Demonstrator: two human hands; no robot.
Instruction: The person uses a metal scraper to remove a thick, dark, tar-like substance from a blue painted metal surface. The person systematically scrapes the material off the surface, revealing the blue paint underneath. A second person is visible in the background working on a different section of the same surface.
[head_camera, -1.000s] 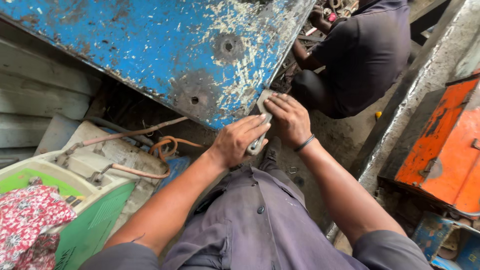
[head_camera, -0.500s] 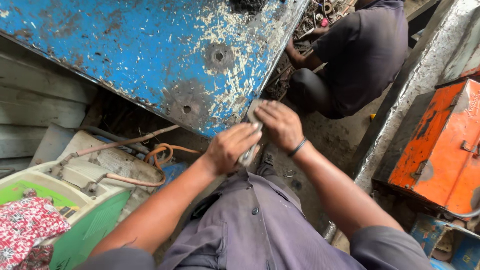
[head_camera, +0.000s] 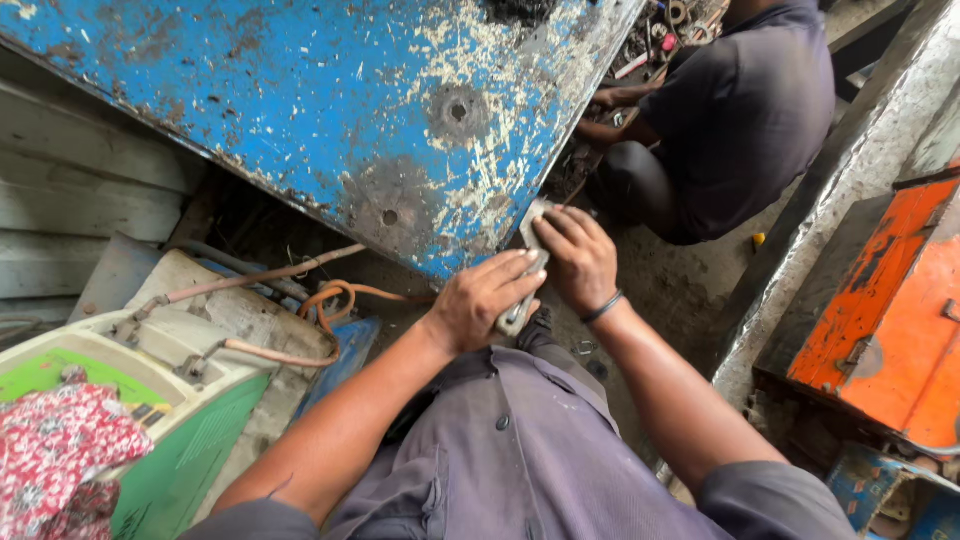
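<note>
Both bare forearms reach forward from the grey-sleeved shoulders and converge toward the corner of the blue panel (head_camera: 400, 130). The left hand (head_camera: 485, 300) lies palm down just below that corner, fingers stretched forward and closed over something. The right hand (head_camera: 578, 258), a dark band at its wrist, sits just beside it, fingers curled, fingertips against the panel's edge.

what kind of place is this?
Likely a metal repair or scrap workshop: a worn blue steel panel with chipped paint, an orange metal box, a green machine with hoses, and a second person crouched over parts.
</note>
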